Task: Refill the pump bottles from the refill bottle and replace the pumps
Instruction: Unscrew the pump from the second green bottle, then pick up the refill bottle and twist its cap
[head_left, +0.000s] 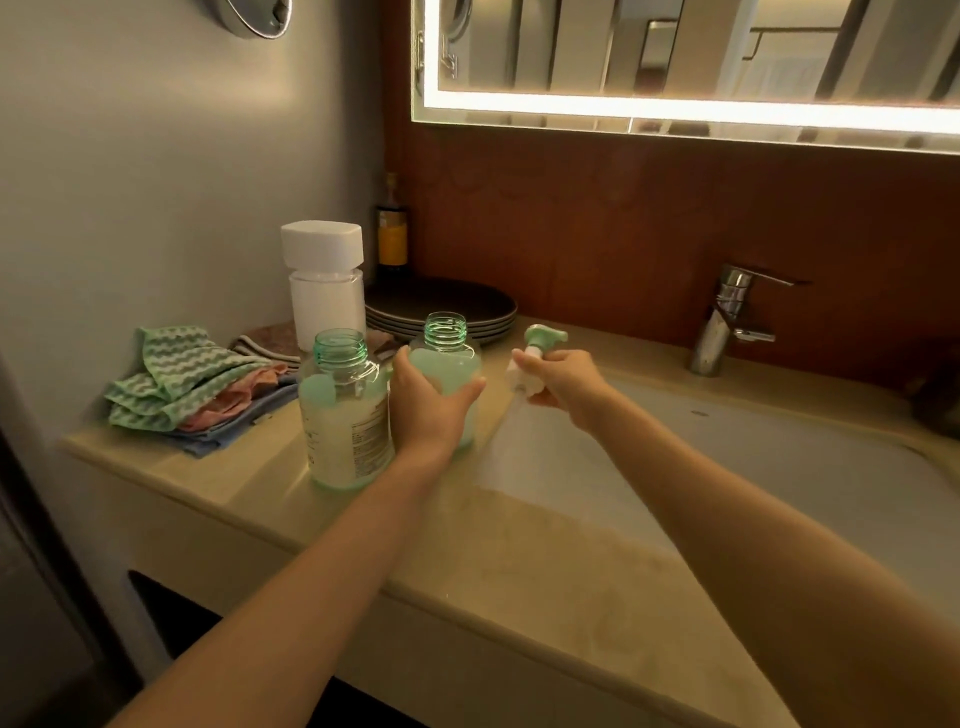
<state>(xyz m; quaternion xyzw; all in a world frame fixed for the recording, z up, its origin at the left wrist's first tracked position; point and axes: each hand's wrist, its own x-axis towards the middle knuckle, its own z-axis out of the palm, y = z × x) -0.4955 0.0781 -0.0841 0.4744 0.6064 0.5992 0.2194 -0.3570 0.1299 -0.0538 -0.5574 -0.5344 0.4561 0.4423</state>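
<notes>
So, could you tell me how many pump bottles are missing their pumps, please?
2: the left bottle stands near the cloths; the right bottle is gripped by the left hand.

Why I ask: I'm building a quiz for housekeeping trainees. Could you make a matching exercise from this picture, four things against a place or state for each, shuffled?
Things:
1. pump
2. refill bottle
3. plates
4. cloths

Places or states:
A. piled at the left end of the counter
B. held in the right hand
C. capped, behind the free pump bottle
D. stacked behind the held pump bottle in the left hand

Pairs: 1-B, 2-C, 3-D, 4-A
</notes>
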